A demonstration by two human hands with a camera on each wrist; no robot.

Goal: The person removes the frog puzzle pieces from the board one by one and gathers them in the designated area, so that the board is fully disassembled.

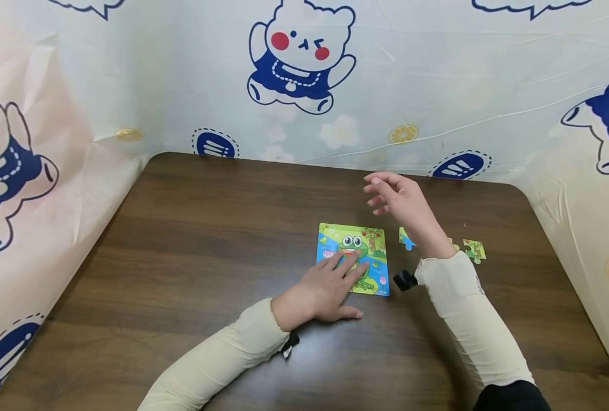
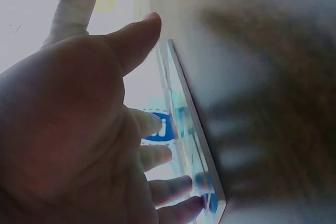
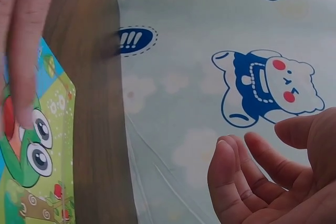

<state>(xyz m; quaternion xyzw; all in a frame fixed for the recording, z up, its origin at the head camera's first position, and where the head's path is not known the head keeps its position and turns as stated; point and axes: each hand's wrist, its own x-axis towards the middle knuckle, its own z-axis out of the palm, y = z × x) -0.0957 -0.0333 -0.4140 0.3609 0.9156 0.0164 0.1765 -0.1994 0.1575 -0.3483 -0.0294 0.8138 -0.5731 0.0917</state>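
Note:
A square frog picture puzzle point(image 1: 378, 242) lies on the table, its green frog smiling under big white eyes. My left hand point(image 1: 330, 288) lies spread over its lower left part, fingers straight, covering some of the frog. In the left wrist view, the fingertips point(image 2: 181, 211) are right at the board's face, and the thumb stands apart. Beyond the puzzle's upper right corner my right hand point(image 1: 402, 200) is raised, fingers loosely bent around nothing. The right wrist view shows that hand point(image 3: 273, 182) with a gap between thumb and fingers.
Loose jigsaw pieces lie right of the board: a blue and green piece point(image 1: 406, 240) and a green piece point(image 1: 474, 250), with another partly hidden behind the right wrist. The brown table point(image 1: 206, 228) is bordered by a printed cloth point(image 1: 181, 68) at the back and sides.

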